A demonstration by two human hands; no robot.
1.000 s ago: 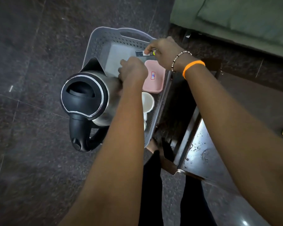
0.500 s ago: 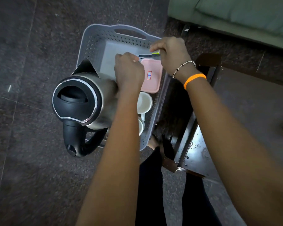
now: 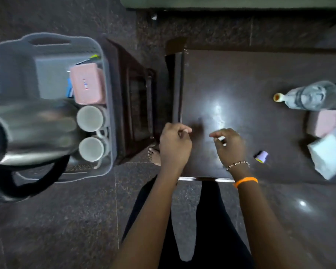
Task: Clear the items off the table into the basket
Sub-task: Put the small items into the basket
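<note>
**Both hands over the near-left corner of the worktop, basket off to the left**

The left hand (image 3: 175, 144) hangs over the near-left corner of the dark worktop (image 3: 241, 74), its fingers curled loosely inward and grasping nothing. The right hand (image 3: 229, 145) is just beside it, fingers bent; a small white sliver shows at its fingertips, too blurred to tell whether it is pinched or only lying beneath them. The right wrist carries a bead bracelet (image 3: 238, 164) and an orange band (image 3: 245, 181).

Near the right hand, a small purple spool (image 3: 261, 156) lies on its side on the worktop, its long axis running diagonally. Farther right, a clear plastic bottle (image 3: 308, 97) lies flat, long axis left to right, its neck pointing left toward the worktop's middle. Below it sit a pink box (image 3: 323, 123) and a white packet (image 3: 328, 158), touching or overlapping each other.

Well apart to the left, the grey perforated basket (image 3: 14, 61) rests on a dark wooden stand. It holds a steel kettle (image 3: 33, 129) with a black handle, two white mugs (image 3: 90, 118) side by side with their mouths facing the camera, and a pink container (image 3: 86, 83) beyond them.
</note>
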